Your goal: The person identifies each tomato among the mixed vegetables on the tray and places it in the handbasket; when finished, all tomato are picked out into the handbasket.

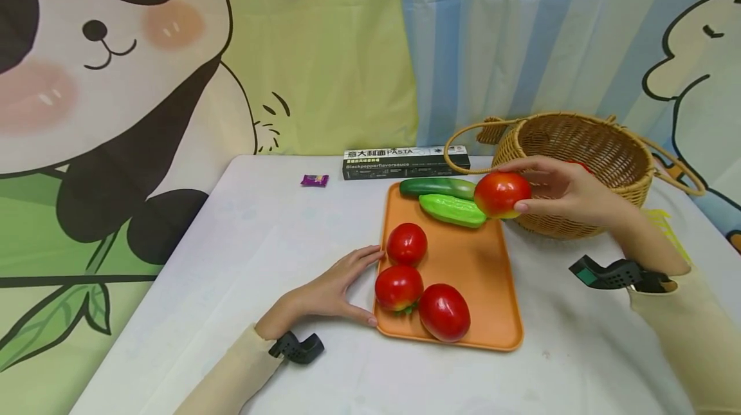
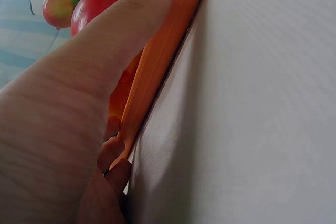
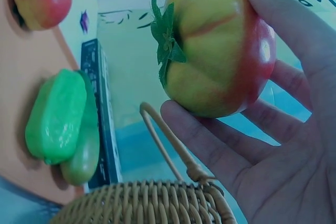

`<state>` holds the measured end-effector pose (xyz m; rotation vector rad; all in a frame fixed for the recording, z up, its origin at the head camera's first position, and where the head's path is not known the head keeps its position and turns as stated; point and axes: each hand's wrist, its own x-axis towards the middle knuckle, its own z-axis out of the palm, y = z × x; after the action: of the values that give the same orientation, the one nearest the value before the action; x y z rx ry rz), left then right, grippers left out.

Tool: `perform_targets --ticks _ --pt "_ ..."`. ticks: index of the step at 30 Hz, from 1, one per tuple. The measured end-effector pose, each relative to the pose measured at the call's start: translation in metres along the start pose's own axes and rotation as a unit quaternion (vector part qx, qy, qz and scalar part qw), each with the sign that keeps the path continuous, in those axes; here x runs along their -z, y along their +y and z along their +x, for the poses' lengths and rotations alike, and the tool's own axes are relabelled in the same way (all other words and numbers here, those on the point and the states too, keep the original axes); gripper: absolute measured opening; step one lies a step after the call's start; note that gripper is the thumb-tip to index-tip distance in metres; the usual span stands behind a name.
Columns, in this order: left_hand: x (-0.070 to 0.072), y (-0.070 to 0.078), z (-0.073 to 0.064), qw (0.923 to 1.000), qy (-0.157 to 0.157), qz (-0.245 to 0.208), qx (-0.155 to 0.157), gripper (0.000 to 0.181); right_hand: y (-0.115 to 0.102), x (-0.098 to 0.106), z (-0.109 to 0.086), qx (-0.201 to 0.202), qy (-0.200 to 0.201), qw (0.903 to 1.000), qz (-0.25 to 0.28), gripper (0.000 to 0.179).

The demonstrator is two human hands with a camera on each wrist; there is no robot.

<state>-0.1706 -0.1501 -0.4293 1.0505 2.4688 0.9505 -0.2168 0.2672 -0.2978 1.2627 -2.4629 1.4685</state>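
Note:
My right hand (image 1: 564,193) holds a red tomato (image 1: 501,194) between thumb and fingers, above the far right of an orange tray (image 1: 486,286). The right wrist view shows its yellowish underside and green leafy stem (image 3: 167,43). Against the tray's left edge rests my left hand (image 1: 332,289), fingers spread and thumb extended. On the tray lie three more tomatoes: one upper (image 1: 407,244), one lower left (image 1: 399,287) and one lower right (image 1: 444,313). A dark green cucumber (image 1: 435,187) and a bright green one (image 1: 453,210) lie at its far end.
A wicker basket (image 1: 561,225) with loop handles stands right of the tray, behind my right hand; something red (image 1: 581,166) shows inside. A black-and-white pasta box (image 1: 405,164) lies behind the tray. A small purple packet (image 1: 314,180) sits at the far left.

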Motion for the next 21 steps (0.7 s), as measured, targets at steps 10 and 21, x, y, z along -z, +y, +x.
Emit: perform_targets --ticks 10,21 --pt "-0.003 -0.002 0.001 0.9999 -0.002 0.000 0.012 0.107 -0.005 0.014 -0.004 -0.084 0.049 0.9938 -0.053 0.057" --pt "-0.001 0.000 0.000 1.0000 0.002 -0.001 -0.001 0.107 0.002 0.031 -0.004 -0.092 0.117 0.9880 -0.043 0.058"
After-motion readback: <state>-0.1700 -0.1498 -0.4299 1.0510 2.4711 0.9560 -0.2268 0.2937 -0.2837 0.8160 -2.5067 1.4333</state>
